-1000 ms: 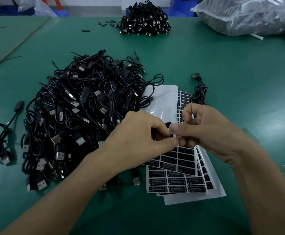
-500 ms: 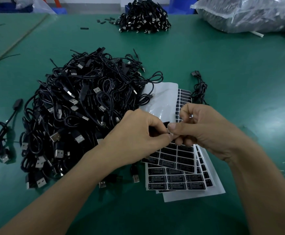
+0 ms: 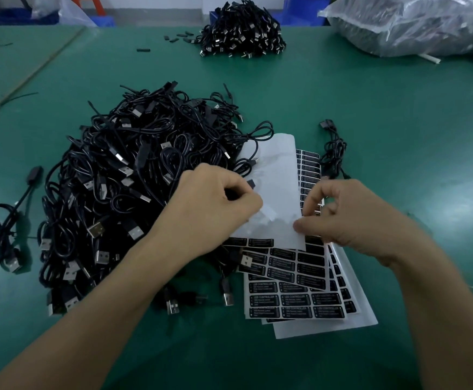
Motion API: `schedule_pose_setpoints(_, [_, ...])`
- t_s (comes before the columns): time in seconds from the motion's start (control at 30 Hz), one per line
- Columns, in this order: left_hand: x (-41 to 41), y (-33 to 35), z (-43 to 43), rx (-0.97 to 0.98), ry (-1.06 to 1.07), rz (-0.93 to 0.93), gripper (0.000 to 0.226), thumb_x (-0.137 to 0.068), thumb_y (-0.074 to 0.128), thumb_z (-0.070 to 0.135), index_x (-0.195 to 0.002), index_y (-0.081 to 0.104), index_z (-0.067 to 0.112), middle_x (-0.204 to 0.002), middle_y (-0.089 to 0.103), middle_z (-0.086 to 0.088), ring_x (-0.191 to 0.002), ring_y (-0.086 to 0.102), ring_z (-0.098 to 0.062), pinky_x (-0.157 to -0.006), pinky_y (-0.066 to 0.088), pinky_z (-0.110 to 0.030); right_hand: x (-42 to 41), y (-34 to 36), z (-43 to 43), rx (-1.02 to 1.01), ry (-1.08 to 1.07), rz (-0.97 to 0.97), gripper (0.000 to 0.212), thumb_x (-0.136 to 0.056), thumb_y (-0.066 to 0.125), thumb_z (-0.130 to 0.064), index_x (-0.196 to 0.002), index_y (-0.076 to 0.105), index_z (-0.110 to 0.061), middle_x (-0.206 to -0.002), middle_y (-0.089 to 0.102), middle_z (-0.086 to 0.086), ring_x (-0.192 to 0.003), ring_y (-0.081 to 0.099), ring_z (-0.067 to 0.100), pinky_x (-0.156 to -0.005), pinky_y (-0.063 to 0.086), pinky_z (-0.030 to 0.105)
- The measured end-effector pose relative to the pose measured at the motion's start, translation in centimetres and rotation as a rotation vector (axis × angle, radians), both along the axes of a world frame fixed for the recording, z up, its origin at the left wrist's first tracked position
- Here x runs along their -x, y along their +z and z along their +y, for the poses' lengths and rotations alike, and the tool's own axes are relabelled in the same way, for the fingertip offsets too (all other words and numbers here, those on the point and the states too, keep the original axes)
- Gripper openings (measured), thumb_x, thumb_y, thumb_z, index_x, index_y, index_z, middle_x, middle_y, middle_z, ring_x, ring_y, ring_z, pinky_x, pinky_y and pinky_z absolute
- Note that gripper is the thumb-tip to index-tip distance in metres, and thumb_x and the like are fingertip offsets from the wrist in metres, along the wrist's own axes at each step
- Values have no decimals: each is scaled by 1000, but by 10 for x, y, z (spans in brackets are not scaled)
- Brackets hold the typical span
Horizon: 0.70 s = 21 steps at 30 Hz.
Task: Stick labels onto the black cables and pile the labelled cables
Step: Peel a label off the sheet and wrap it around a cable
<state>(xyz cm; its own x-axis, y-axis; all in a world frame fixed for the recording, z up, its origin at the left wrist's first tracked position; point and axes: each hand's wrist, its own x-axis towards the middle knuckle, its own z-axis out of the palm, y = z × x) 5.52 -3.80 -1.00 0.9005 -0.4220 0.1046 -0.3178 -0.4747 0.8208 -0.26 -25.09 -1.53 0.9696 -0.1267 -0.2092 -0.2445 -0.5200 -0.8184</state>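
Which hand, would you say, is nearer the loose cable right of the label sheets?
Right: the right hand lies nearer the person than the loose cable; the left hand is across the label sheets.

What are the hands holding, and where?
The left hand pinches a thin black cable near its small plug end, which pokes out of the grip. The right hand is curled; whether it holds anything cannot be told.

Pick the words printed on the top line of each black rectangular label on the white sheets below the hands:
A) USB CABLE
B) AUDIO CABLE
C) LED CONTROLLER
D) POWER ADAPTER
C: the black rectangular labels on the white backing sheets carry LED CONTROLLER in white letters on their top line; the smaller lines under it are too fine to read.
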Motion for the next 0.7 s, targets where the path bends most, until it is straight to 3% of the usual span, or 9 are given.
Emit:
schedule_pose_setpoints(0.07, [-2,1,2,41,42,36,17,-81,67,19,-66,74,22,-57,70,4,-48,65,-12,-45,51,-20,0,0,3,136,-13,-168,17,-74,81,-28,-75,65,-22,-43,47,-10,-39,37,3,-44,33,18])
schedule_pose_setpoints(0.17, [-2,1,1,33,85,34,17,-81,67,21,-67,74,24,-57,70,3,-54,67,-21,-48,54,-26,0,3,16,151,-53,-480,14,-76,78,-27,-69,65,-25,-47,47,-5,-43,39,4,-46,35,12])
schedule_pose_setpoints(0.27, [-2,2,0,17,108,18,18,-82,67,22,-65,74,23,-57,70,2,-55,67,-23,-49,56,-31,2,2,32,232,-46,-636,12,-75,74,-32,-68,66,-26,-54,48,-2,-50,44,7,-49,34,12])
schedule_pose_setpoints(0.4, [0,3,-1,2,111,9,19,-83,67,23,-65,74,25,-57,69,4,-54,67,-20,-52,57,-35,3,-2,49,416,35,-683,11,-76,75,-35,-75,71,-25,-60,43,-15,-55,44,4,-55,31,15])
schedule_pose_setpoints(0.57, [0,4,-2,15,98,29,19,-83,69,26,-66,75,26,-58,70,3,-55,67,-22,-54,56,-38,2,-4,57,473,-20,-709,14,-77,72,-34,-73,73,-21,-59,35,-20,-53,40,0,-53,33,22])
schedule_pose_setpoints(0.7, [0,3,-2,28,76,44,20,-86,68,24,-68,76,23,-59,70,5,-50,66,-11,-50,57,-29,1,-4,61,497,-45,-714,13,-79,68,-28,-74,73,-18,-59,33,-18,-53,40,8,-52,34,24])
